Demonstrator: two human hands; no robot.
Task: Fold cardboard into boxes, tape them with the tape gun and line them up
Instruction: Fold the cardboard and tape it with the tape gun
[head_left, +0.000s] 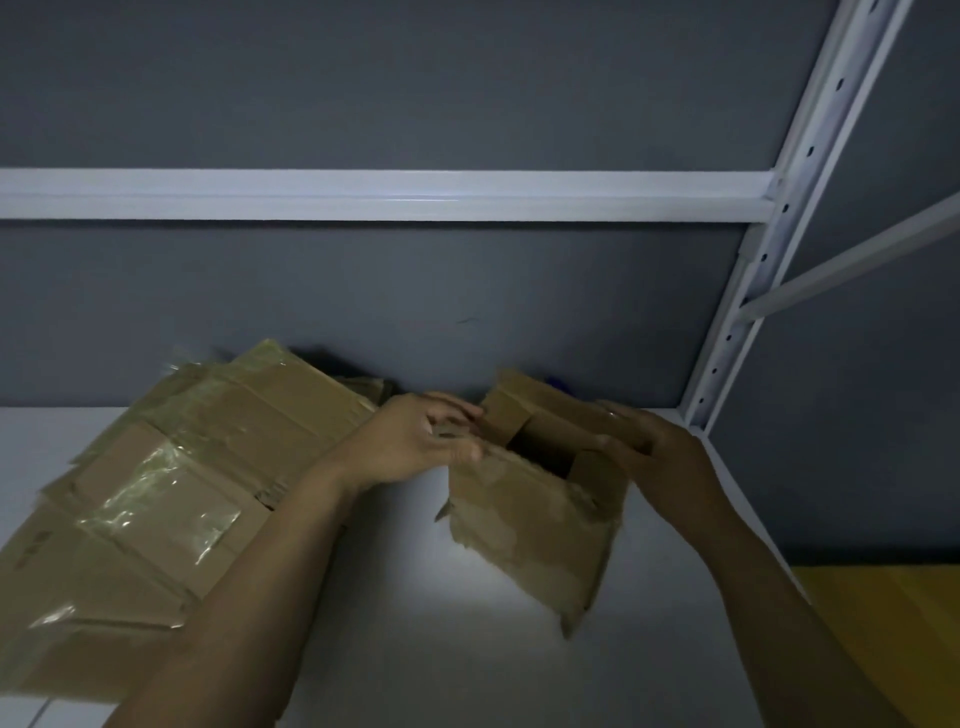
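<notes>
I see a small brown cardboard box (535, 514), its matte front scuffed and torn in pale patches. It stands open-topped near the back edge of the smooth white shelf (415, 623), toward the right corner. The left hand (415, 441) pinches the left top flap with curled fingers, and the right hand (660, 447) grips the right flap. Along the shelf's left edge lies a stack of flattened cardboard (156, 499), glossy with wrinkled clear tape. A perforated white metal upright (779, 234) rises at the right.

A white shelf (415, 649) bears a stack of taped, flattened cardboard (171, 488) at its left.
</notes>
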